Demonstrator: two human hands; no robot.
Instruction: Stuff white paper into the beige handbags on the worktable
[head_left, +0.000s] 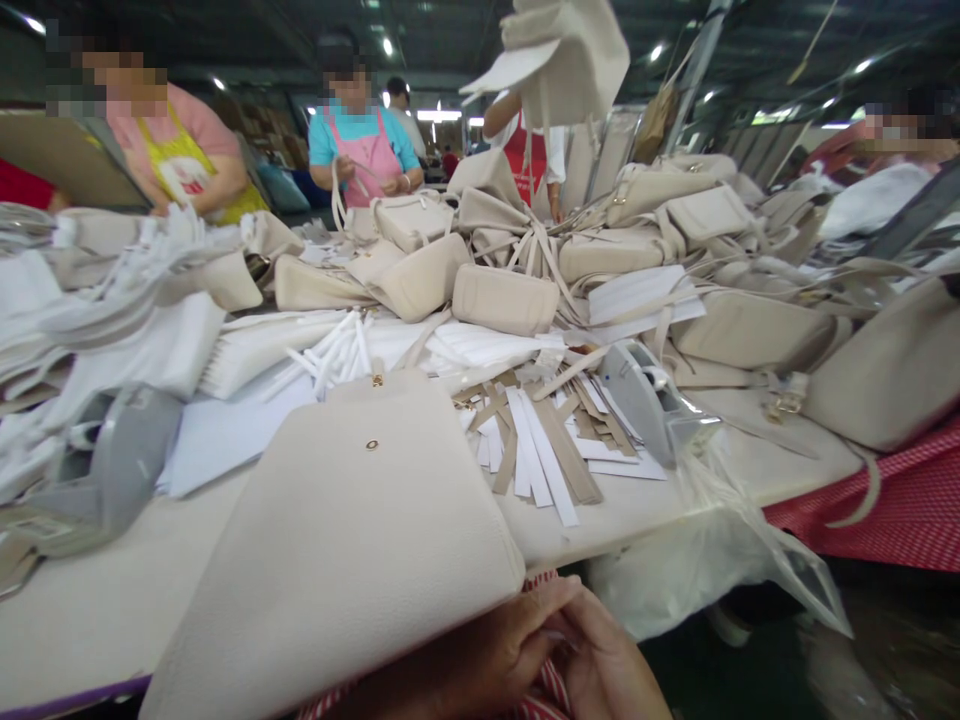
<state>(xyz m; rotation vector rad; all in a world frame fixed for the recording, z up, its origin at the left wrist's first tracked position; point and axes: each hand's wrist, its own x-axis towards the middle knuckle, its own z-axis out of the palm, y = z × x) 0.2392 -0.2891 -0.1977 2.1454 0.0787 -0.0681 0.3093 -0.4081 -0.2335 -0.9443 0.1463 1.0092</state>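
A cream handbag (352, 540) with a broad, smooth flap lies on the near side of the table, close in front of me. Its flap has a small oval metal eyelet (373, 445), and a gold clasp (377, 380) shows just past its far edge. My left hand (517, 635) reaches in from below, along the bag's lower right edge. Against it, my right hand (600, 650) has its fingers bent and pressed together. Both are closed beside the bag's near right corner. Whatever is between their fingers is hidden.
Tape dispensers stand left (112, 470) and right (641, 400). White and beige strips (540, 450) lie between. Beige bags (506, 298) are heaped behind. A clear plastic bag (720, 540) hangs off the table edge (637, 530). Several people work across, one behind a raised bag (562, 60).
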